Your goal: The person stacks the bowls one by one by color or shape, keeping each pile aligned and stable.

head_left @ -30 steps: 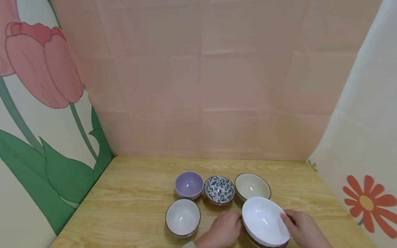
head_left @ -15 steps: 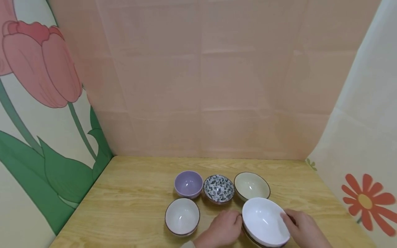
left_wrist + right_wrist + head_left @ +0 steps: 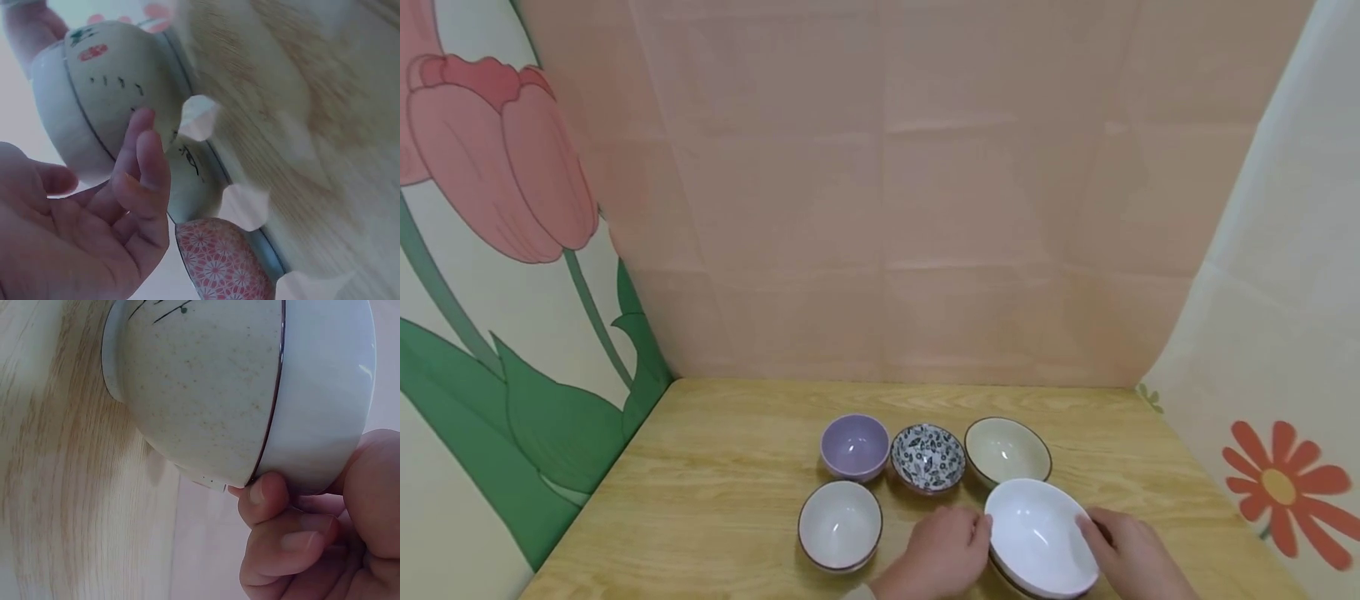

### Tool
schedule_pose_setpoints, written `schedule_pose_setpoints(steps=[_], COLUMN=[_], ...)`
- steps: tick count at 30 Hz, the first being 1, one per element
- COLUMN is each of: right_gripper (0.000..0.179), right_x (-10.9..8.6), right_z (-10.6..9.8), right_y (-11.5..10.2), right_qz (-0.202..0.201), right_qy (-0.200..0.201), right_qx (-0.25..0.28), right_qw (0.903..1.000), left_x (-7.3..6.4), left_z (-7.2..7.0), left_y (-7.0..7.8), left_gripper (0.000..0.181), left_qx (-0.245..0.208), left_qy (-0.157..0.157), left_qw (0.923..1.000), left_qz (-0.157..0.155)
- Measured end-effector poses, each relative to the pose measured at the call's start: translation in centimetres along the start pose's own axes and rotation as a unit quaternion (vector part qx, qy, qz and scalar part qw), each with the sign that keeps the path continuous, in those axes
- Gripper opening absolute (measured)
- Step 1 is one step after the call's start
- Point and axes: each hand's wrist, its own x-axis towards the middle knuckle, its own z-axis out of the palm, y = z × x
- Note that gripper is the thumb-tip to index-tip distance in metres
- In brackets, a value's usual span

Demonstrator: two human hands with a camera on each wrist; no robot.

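A white bowl (image 3: pixel 1041 537) sits nested in a speckled cream bowl (image 3: pixel 200 381) with a dark rim, whose foot rests on the table. My right hand (image 3: pixel 1138 550) grips the white bowl's right rim, thumb inside and fingers outside near the lower bowl's edge. At the left rim, my left hand (image 3: pixel 943 550) holds the white bowl with its thumb at the edge. In the left wrist view, its bent fingers (image 3: pixel 147 156) lie against the cream bowl's painted side (image 3: pixel 125 81). The lower bowl is mostly hidden in the head view.
On the wooden table (image 3: pixel 722 483) stand a purple bowl (image 3: pixel 854 447), a blue-and-white patterned bowl (image 3: pixel 928 457), a cream bowl (image 3: pixel 1007 451) close behind the stack, and a brown-rimmed white bowl (image 3: pixel 840 527) to the left. A pink cloth (image 3: pixel 880 208) hangs behind.
My left thumb has shifted up from the lower bowl's rim to the white bowl's rim. The white bowl has settled very slightly; my right hand keeps its grip.
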Motion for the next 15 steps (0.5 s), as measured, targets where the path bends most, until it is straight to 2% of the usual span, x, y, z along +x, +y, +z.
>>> schedule_pose_setpoints(steps=[6,11,15], right_gripper=[0.013,0.014,0.019], right_x=[-0.12,-0.04,0.31], right_z=[0.15,0.11,-0.16], right_y=[0.12,-0.04,-0.33], right_qz=[0.01,0.019,0.037], right_qy=[-0.011,-0.012,-0.033], right_qx=[0.01,0.006,0.008], right_qw=[0.9998,0.9997,0.9987], left_x=[0.26,0.27,0.29], left_z=[0.7,0.78,0.66], left_y=[0.1,0.4,0.61], left_gripper=[0.045,0.036,0.035], left_qx=[0.078,0.091,0.09], left_qy=[0.023,0.043,0.043], left_qw=[0.9962,0.9942,0.9943], left_qz=[0.03,0.038,0.038])
